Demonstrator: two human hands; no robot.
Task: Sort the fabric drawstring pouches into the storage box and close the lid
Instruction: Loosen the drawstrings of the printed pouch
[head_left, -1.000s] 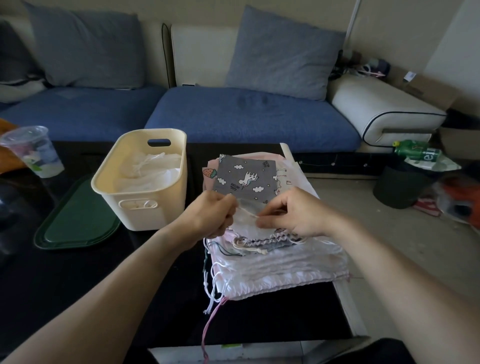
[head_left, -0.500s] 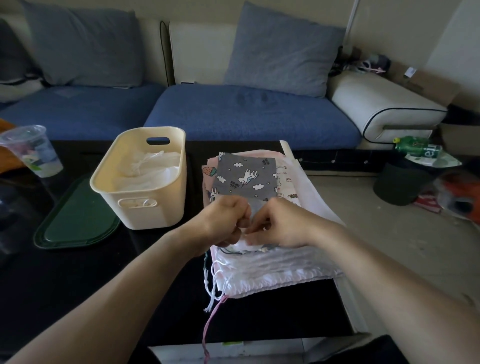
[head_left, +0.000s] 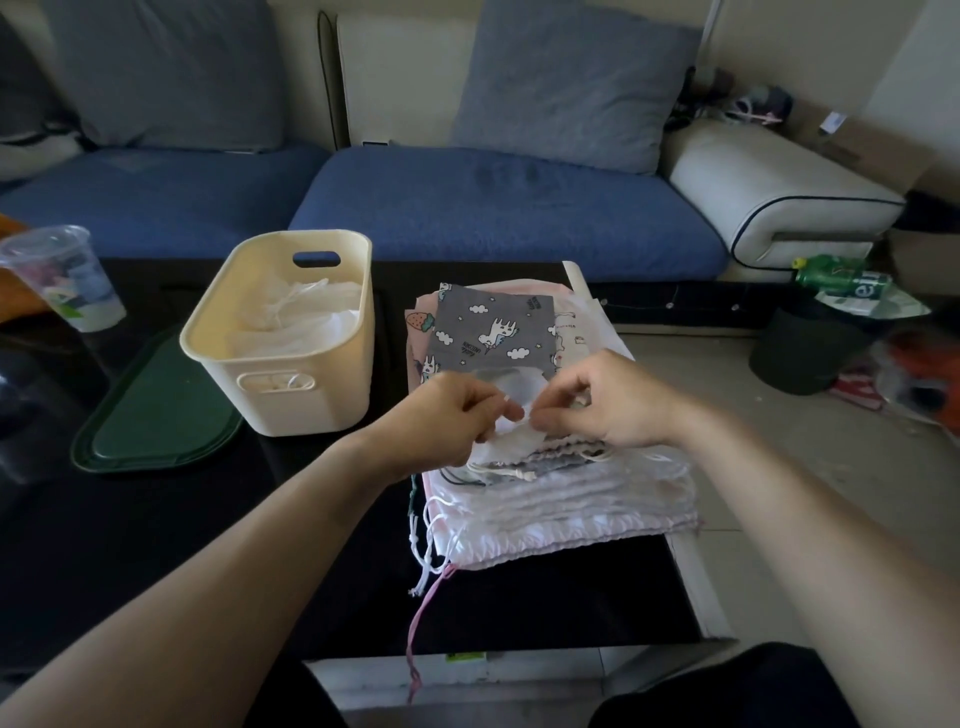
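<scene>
We pinch a small white pouch (head_left: 511, 415) betw. both hands, atop the pouch stack (head_left: 550, 483).

Left hand (head_left: 447, 421) & right hand (head_left: 602, 400) have fingers curled onto the pouch's edge, fingertips nearly meeting. It's held just above the gray unicorn pouch (head_left: 493, 332); stack count unclear, layers overlap. 1 cream storage box (head_left: 291, 364) sits left w/ white pouches inside; 1 green lid (head_left: 156, 415) lies beside it.
</scene>
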